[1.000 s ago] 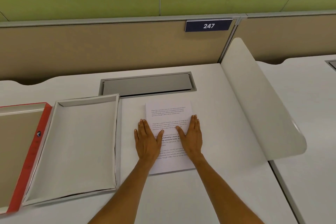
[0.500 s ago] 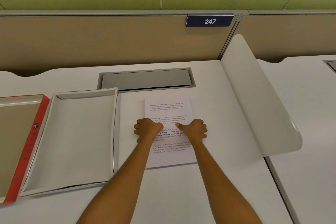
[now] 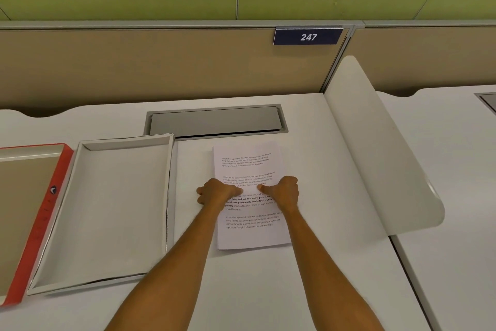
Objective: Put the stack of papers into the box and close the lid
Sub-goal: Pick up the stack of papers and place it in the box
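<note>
Stack of papers (image 3: pixel 249 234) lies under curled left hand (image 3: pixel 218 192) and right hand (image 3: pixel 285 190).

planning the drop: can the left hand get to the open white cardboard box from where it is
Probably yes. The left hand rests on the printed white paper stack, right beside the open white cardboard box, with only bare desk between.

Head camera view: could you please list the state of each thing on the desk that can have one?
Stack of papers: flat on the desk, outside the box.
Box: open, empty.
Lid: off, lying inside up, left of the box.
Left hand: curled, gripping the stack's left edge.
Right hand: curled, gripping its right edge.
Cable hatch: shut.
</note>
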Motion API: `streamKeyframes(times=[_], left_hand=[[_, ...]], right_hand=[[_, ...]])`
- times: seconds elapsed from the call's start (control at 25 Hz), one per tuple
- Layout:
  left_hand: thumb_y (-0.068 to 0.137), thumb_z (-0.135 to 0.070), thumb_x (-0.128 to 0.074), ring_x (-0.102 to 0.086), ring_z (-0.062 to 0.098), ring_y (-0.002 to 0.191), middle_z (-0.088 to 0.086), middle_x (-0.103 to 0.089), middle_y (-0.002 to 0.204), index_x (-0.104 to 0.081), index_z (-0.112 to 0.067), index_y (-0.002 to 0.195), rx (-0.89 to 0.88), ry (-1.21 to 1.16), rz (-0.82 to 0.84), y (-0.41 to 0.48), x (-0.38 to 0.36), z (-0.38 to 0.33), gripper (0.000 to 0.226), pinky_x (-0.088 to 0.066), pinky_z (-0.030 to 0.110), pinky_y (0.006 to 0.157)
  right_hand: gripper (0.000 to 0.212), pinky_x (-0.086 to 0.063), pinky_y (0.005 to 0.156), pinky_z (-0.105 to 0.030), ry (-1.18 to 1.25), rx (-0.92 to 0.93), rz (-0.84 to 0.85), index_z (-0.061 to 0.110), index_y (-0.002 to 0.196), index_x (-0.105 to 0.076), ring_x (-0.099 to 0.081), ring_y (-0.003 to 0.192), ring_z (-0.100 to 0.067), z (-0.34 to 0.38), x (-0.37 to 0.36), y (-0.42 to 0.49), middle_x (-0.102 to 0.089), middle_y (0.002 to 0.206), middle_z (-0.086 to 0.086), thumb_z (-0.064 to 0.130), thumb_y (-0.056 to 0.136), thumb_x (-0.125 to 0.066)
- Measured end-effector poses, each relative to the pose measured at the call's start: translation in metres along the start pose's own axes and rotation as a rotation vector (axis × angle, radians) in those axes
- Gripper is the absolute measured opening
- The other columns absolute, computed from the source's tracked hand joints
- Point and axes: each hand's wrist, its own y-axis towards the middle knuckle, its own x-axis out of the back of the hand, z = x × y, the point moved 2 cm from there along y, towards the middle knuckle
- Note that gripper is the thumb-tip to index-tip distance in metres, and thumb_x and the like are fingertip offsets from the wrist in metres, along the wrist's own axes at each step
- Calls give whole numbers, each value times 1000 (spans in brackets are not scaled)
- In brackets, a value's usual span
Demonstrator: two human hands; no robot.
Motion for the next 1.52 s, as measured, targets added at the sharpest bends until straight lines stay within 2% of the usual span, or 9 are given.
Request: streamKeyframes(times=[0.2, 0.36, 0.48, 0.6, 0.84, 1.08, 1.16, 1.28, 1.52], left_hand=[[66, -57, -81, -57, 32, 115, 12, -63, 125, -56, -13, 118, -11, 121, -71, -2, -3, -1, 73, -46, 42, 98], [65, -58, -81, -59, 32, 116, 13, -64, 125, -57, -11, 117, -56, 96, -125, -1, -3, 5, 75, -45, 43, 97], [62, -49, -87, -64, 31, 107, 15, -66, 120, -58, -6, 116, -122, -37, -163, -5, -10, 8, 75, -57, 40, 83], [58, -45, -91, -69, 32, 97, 15, -67, 116, -51, -5, 115, -114, -116, -177, -11, -5, 5, 80, -54, 34, 65], [60, -42, -91, -69, 27, 87, 12, -70, 114, -51, -9, 106, -234, -221, -210, -25, 0, 4, 70, -52, 28, 60], [67, -45, -86, -62, 7, 65, -4, -64, 94, -43, -22, 96, -496, -465, -348, -64, 16, -9, 57, -44, 10, 47], [68, -45, -85, -62, 3, 67, -14, -59, 87, -41, -26, 96, -589, -543, -381, -79, 17, -10, 55, -46, 7, 43], [70, -39, -85, -64, 3, 72, -23, -58, 87, -43, -31, 96, -670, -653, -390, -89, 13, -5, 51, -51, 3, 54], [67, -35, -87, -65, -10, 80, -33, -57, 91, -45, -66, 93, -725, -743, -366, -92, 5, 7, 58, -48, 0, 60]], right_hand=[[90, -51, 96, -41, 73, 9, -11, -1, 124, -36, -58, 117, -34, 0, -1, -6, -56, 127, -18, 43, 65, -87], [87, -48, 100, -44, -26, -24, -60, -1, 122, -50, -56, 120, -35, -2, -5, -8, -58, 126, -17, 52, 64, -84], [77, -47, 100, -46, -5, -24, -68, 0, 117, -58, -56, 118, -35, -3, -5, -8, -61, 123, -18, 50, 65, -84], [71, -52, 93, -42, 11, 58, -86, -4, 118, -54, -59, 113, -33, -2, -5, -15, -60, 121, -18, 42, 71, -83], [57, -57, 84, -41, 155, 134, -179, 1, 117, -43, -63, 107, -33, 1, 8, -29, -62, 119, -18, 23, 79, -79], [45, -55, 57, -13, 614, 380, -321, 25, 102, -35, -65, 90, -13, 3, 39, -52, -56, 100, 9, 12, 83, -74], [47, -55, 59, -13, 749, 431, -336, 34, 103, -35, -64, 91, -5, 0, 42, -59, -55, 104, 14, 18, 83, -75], [53, -56, 64, -13, 855, 456, -356, 39, 107, -35, -61, 96, 6, -7, 39, -66, -56, 108, 17, 23, 80, -78], [66, -59, 76, -21, 869, 457, -351, 56, 106, -37, -61, 103, -1, -25, 31, -65, -59, 110, 14, 17, 78, -80]])
